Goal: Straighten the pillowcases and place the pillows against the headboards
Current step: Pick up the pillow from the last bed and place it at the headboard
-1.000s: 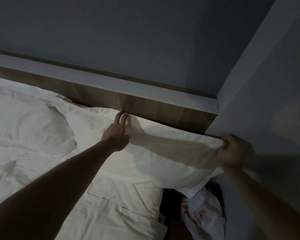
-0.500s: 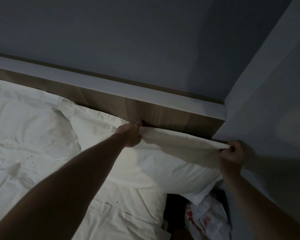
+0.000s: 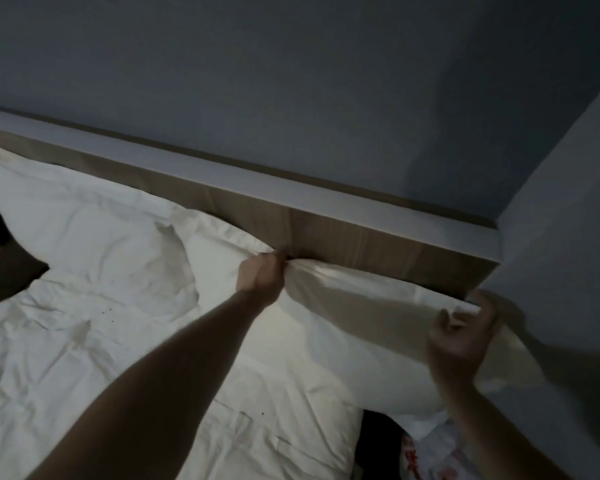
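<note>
L hand [image 3: 261, 277], centre frame, is balled tight, pinching the top edge of the pillowcase [image 3: 354, 327] right at the foot of the headboard [image 3: 371, 242]. Forearm runs straight from lower left up to it, wrist level, knuckles toward camera.

R hand [image 3: 461, 336], mid right, is half curled: fingers [image 3: 487, 310] hooked over the pillowcase's far corner, thumb up on the near side, cloth bunched between. Grip is there but looser than the L; how firm, can't tell in this light. R forearm comes in from lower right, hand tilted back twd the side wall [image 3: 561, 271].

Pillowcase is stretched taut betw. the 2 hands. Long axis runs centre to mid right, roughly parallel w/ the headboard, sloping down to the right. Top edge lies along the headboard's wood face at the L hand, a dark gap showing under the board nearer the R. The pillow's bulk sags below the edge, lower right corner hanging off the mattress.

2nd pillow [image 3: 94, 233], upper left, lies crumpled by the headboard. Rumpled white sheet [image 3: 84, 358] fills lower left. White plastic bag w/ red print [image 3: 430, 455] at bottom right.
</note>
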